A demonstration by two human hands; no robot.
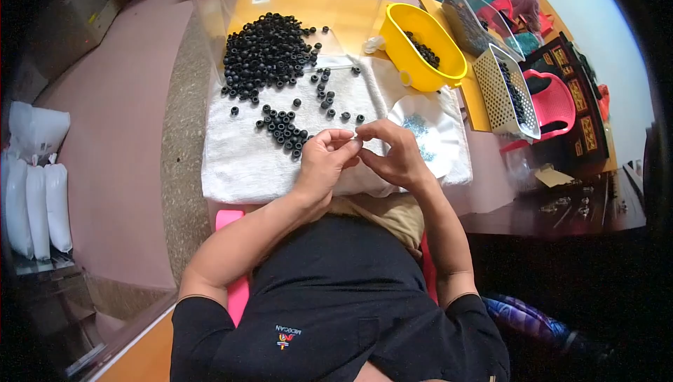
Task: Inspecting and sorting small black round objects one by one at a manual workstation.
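Observation:
My left hand (324, 166) and my right hand (397, 156) meet fingertip to fingertip over the white towel (245, 168). Both are closed in a pinch, and something small and pale shows between them, too small to name. Just left of my left hand lies a loose cluster of small black ring-shaped parts (280, 128). Beyond it rises a large heap of the same black parts (270, 52), with several strays scattered to its right. Close to my right hand is a white dish (443, 145) with tiny bluish pieces (419, 129) in it.
A yellow tub (396, 31) holding black parts stands at the far right of the table. Beyond it are a beige perforated basket (491, 91) and a clear bin (463, 28). Clear upright panels (207, 10) border the heap. A person (524, 0) sits in the background, far right.

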